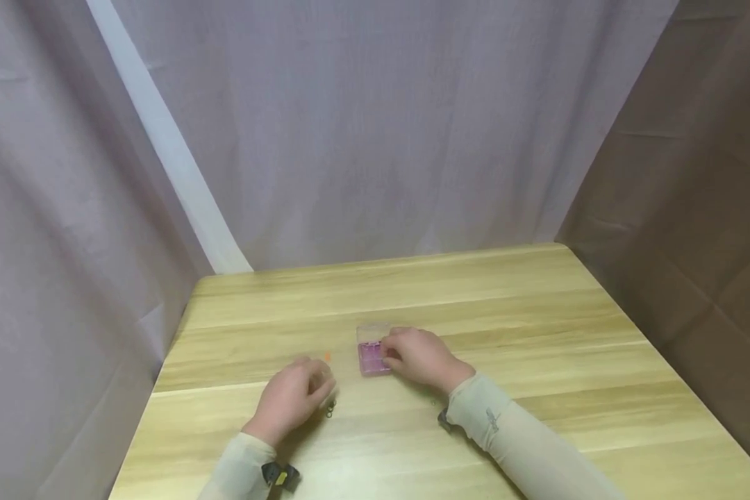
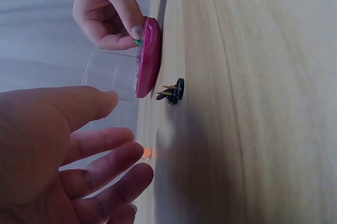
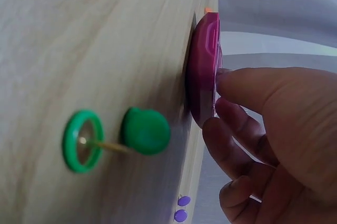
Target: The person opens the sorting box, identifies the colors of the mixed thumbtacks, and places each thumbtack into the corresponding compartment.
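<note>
My right hand (image 1: 421, 355) is at the small pink compartment box (image 1: 372, 365), pinching a green thumbtack (image 2: 138, 41) between thumb and finger at the box's top edge. The box's clear lid (image 1: 372, 333) stands open on the far side. My left hand (image 1: 289, 398) hovers to the left of the box, fingers loosely bent and apart, with nothing in its grasp. Close beside it on the table, several black thumbtacks (image 2: 172, 92) lie in a small cluster, some pins pointing outward.
Two more green thumbtacks (image 3: 146, 131) lie on the wooden table (image 1: 525, 319) near my right wrist, one with its pin up. Purple thumbtacks (image 3: 181, 214) sit beyond them. An orange thumbtack (image 1: 328, 356) is left of the box. Grey curtains (image 1: 375, 139) surround the table.
</note>
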`<state>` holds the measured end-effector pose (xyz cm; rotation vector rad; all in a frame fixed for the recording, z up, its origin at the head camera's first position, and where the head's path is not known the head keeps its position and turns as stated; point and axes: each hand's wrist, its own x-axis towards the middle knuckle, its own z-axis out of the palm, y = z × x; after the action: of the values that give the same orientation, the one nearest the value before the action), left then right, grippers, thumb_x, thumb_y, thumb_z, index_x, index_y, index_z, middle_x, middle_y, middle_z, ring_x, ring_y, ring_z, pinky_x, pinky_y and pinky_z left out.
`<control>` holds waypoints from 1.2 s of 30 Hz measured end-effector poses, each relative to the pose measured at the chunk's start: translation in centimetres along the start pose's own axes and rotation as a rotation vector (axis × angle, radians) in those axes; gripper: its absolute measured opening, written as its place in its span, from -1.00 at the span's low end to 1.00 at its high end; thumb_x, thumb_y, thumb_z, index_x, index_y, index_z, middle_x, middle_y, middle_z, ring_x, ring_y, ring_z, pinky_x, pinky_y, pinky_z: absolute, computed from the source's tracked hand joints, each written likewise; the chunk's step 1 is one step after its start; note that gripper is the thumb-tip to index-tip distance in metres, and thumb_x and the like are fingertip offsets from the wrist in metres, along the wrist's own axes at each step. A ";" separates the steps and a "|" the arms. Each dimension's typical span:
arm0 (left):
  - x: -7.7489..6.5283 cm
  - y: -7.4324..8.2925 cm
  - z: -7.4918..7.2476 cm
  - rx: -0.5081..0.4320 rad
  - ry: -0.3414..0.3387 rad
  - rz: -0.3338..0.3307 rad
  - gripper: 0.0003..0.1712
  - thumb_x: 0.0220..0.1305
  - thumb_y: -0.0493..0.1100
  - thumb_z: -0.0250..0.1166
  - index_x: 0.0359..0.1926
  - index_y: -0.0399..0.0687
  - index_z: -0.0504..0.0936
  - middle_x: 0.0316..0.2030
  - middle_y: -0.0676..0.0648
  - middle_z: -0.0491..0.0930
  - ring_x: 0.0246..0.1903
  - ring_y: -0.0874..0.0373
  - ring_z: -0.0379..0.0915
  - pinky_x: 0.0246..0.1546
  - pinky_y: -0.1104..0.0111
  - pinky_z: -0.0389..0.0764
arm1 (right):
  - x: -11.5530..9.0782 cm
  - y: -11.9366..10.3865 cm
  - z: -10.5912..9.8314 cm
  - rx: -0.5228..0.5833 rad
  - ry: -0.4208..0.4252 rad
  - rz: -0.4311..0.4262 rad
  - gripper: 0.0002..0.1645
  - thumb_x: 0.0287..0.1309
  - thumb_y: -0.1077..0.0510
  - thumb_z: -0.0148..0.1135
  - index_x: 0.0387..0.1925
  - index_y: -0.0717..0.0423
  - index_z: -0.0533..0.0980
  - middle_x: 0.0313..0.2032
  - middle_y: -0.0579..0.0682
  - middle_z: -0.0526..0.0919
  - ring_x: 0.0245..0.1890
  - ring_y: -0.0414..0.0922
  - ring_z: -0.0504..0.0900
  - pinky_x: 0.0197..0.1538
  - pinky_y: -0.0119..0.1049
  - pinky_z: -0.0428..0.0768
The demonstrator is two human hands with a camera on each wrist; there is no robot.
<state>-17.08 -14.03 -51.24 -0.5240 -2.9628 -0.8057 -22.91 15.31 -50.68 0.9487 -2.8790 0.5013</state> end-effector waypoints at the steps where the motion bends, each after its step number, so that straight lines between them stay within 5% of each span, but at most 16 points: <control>1: 0.0 0.0 0.1 -0.001 -0.002 0.000 -0.85 0.44 0.01 0.50 -0.11 0.10 0.78 -0.38 0.20 0.54 -0.45 0.35 0.44 -0.32 0.29 0.61 | -0.1 0.0 0.0 -0.007 0.002 -0.005 -0.93 0.35 0.05 0.54 -0.23 -0.15 0.74 -0.27 -0.26 0.65 -0.36 -0.28 0.59 -0.22 -0.22 0.68; 18: -1.0 -1.4 -1.2 0.017 0.052 -0.033 -0.77 0.40 -0.02 0.55 -0.02 0.02 0.79 -0.32 0.21 0.63 -0.37 0.35 0.52 -0.23 0.22 0.67 | 1.3 -0.8 0.8 0.025 0.040 -0.087 -0.93 0.45 -0.01 0.45 -0.22 -0.20 0.77 -0.33 -0.31 0.62 -0.37 -0.32 0.57 -0.23 -0.29 0.66; 29: -1.4 -1.7 -1.0 -0.014 0.039 -0.070 -0.75 0.44 0.00 0.51 0.01 0.01 0.79 -0.33 0.23 0.70 -0.44 0.43 0.52 -0.23 0.19 0.68 | -5.1 1.5 -0.7 0.060 -0.026 -0.043 -0.94 0.39 0.01 0.53 -0.26 -0.17 0.82 -0.32 -0.37 0.70 -0.28 -0.37 0.62 -0.09 -0.20 0.72; 36: -1.6 -1.8 -1.1 -0.006 0.052 -0.090 -0.75 0.44 0.01 0.51 0.01 0.02 0.79 -0.34 0.24 0.70 -0.43 0.41 0.52 -0.23 0.20 0.68 | -5.5 1.0 -0.3 0.061 -0.039 -0.071 -0.74 0.29 -0.04 0.60 -0.09 -0.02 0.81 -0.22 -0.26 0.70 -0.32 -0.39 0.55 -0.11 -0.24 0.72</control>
<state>-16.24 -16.58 -51.32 -0.3661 -2.9555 -0.8230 -19.08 19.23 -51.59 1.0773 -2.8674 0.5739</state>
